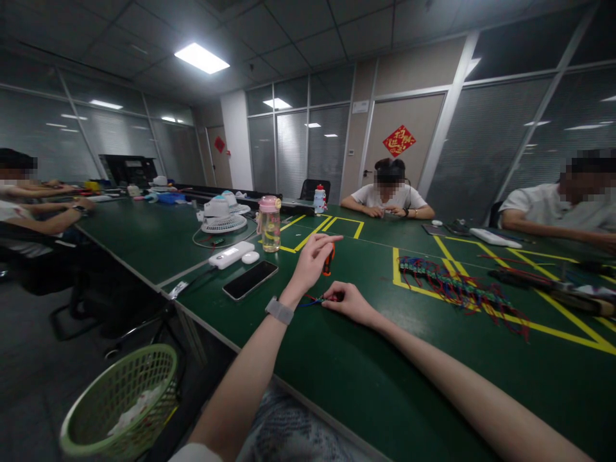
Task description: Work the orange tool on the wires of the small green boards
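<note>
My left hand (pixel 314 258), with a grey watch band (pixel 279 311) on the wrist, is raised over the table. Its index finger stretches to the right, while the other fingers bend at a small orange-and-black tool (pixel 328 262) that looks gripped. The hand hides part of this tool, so its kind is unclear. Lower and to the right, my right hand (pixel 350 303) rests on the green table (pixel 308 359). Its fingers pinch a small piece with thin red and blue wires (pixel 315 300), mostly covered by the fingertips.
A phone (pixel 250 280), white power strip (pixel 231 255), pink-lidded bottle (pixel 270 224) and white fan (pixel 222 215) stand left. A row of wired small boards (pixel 452 285) lies right, over yellow tape. A green basket (pixel 122 404) is on the floor. Several people sit around.
</note>
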### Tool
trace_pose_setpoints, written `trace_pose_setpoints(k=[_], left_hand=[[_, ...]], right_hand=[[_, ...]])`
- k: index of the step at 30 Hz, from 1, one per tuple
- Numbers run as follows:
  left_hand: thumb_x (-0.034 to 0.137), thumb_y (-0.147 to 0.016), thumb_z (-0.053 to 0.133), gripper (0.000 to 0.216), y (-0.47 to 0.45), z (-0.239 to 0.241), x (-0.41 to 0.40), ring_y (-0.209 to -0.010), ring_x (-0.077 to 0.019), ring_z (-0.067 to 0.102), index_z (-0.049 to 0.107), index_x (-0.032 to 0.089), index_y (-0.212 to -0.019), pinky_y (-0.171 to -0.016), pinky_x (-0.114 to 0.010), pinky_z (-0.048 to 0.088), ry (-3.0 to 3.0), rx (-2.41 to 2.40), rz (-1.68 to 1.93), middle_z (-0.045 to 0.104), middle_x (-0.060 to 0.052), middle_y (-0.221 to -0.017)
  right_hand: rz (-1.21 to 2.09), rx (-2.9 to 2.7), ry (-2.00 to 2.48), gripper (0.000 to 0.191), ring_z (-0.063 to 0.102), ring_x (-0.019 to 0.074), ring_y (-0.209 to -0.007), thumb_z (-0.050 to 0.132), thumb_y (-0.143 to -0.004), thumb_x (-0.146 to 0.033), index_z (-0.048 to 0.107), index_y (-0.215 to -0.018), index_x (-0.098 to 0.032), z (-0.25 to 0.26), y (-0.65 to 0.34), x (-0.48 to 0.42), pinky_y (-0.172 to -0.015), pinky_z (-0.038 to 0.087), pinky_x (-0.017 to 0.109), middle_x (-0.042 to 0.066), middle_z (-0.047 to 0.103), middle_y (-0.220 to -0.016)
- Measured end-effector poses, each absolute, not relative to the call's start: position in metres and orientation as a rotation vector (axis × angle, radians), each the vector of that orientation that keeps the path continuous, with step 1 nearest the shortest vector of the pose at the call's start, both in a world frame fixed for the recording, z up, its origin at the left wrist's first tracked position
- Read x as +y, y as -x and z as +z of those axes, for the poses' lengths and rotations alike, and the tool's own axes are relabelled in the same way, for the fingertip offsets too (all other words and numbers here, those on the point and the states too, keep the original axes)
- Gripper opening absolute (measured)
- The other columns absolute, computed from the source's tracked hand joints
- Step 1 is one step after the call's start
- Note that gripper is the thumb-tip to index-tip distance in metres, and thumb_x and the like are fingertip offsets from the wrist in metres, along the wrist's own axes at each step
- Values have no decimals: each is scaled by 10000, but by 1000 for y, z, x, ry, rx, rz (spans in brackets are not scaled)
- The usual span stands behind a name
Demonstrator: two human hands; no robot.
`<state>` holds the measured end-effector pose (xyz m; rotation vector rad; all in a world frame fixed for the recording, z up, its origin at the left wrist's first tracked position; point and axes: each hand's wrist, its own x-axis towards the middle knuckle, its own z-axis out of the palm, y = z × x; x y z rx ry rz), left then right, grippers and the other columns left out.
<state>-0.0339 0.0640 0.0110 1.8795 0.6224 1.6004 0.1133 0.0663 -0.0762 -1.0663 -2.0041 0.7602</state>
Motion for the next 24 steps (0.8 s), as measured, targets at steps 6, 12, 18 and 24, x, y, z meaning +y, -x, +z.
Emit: trace_pose_setpoints(k=[6,12,18,24], left_hand=[[303,-761,654,332,31,10,66,-712,-120,614,642,154,-1057,-661,-250,525,-1736,640,1548,659,-48,-883],[318,-855,527,299,31,9,68,-884,-145,618,624,179,-1101,-743,-258,517,-1746,584,1535,633,-78,-1067],[303,-760,659,246,31,7,69,-830,-147,606,667,178,-972,-724,-261,511,-1870,692,1627,624,-57,-960],[300,-885,469,309,30,6,69,-920,-155,609,588,193,-1149,-752,-282,529,-1813,538,1476,602,-85,-1096]], right_hand=[[772,-2002,1062,164,508,122,-641,701,-665,-260,693,-766,-131,-74,-113,65,-615,410,255,13,580,-714],[791,-1990,1068,174,506,119,-633,700,-664,-268,682,-765,-128,-75,-113,65,-606,408,254,7,569,-702],[764,-2015,1069,177,503,121,-630,696,-666,-274,693,-773,-133,-78,-113,68,-603,407,254,6,566,-695],[777,-1997,1065,171,507,121,-633,700,-661,-263,684,-766,-129,-77,-113,67,-603,410,252,7,572,-693]])
